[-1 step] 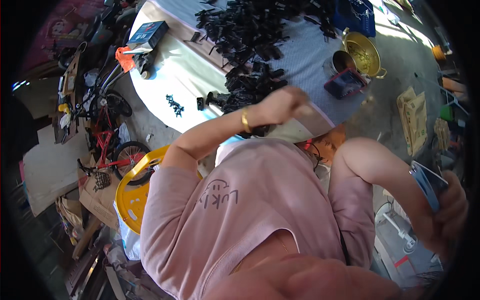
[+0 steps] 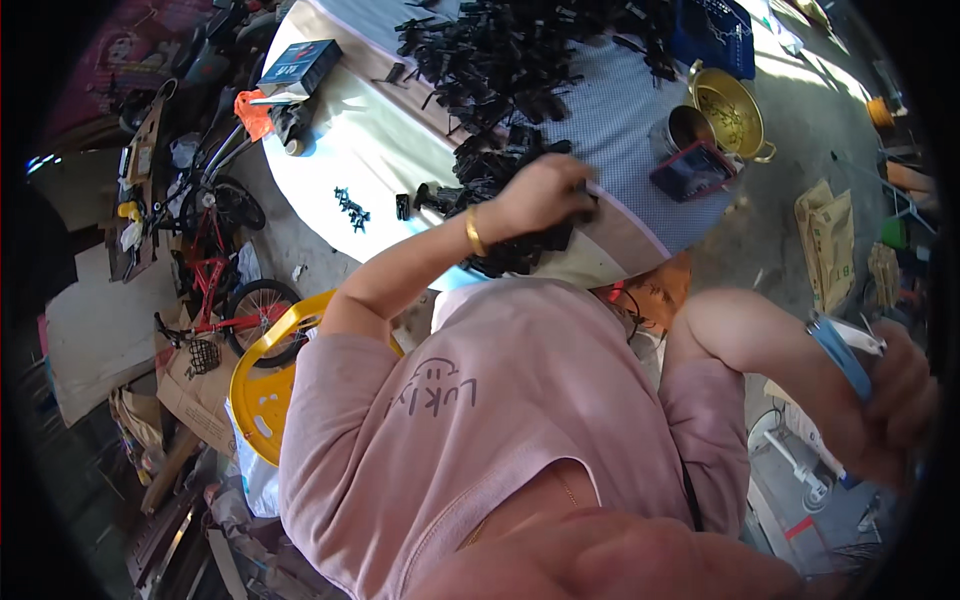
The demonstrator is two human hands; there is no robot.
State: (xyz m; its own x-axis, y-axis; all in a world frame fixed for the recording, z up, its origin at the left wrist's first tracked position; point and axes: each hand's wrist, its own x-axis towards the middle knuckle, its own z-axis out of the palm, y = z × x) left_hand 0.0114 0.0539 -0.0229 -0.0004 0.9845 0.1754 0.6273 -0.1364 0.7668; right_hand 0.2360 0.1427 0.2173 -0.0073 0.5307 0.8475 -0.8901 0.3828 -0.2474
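My left hand (image 2: 542,196) is over the near edge of a heap of small black plastic pieces (image 2: 490,80) on the cloth-covered table (image 2: 325,150). Its fingers are curled and pressed together; something dark shows at the fingertips, too unclear to name. A gold bracelet circles that wrist. Out to the far right, away from the table, my right hand (image 2: 903,390) grips a flat blue and silver object (image 2: 843,355) that looks like a phone. Left of the heap lie one separate black piece (image 2: 402,207) and a small cluster of tiny dark parts (image 2: 352,210).
At the table's right stand a gold two-handled pot (image 2: 752,112), a metal cup (image 2: 688,125), a phone in a pinkish case (image 2: 690,172) and a blue basket (image 2: 740,45). A dark blue box (image 2: 303,66) sits at the left. A yellow chair (image 2: 262,400) and red bicycle (image 2: 207,280) are lower left.
My left hand has moved slightly left, its fingers now dipping toward the black pieces. The object in my right hand has tilted, and that hand has shifted slightly.
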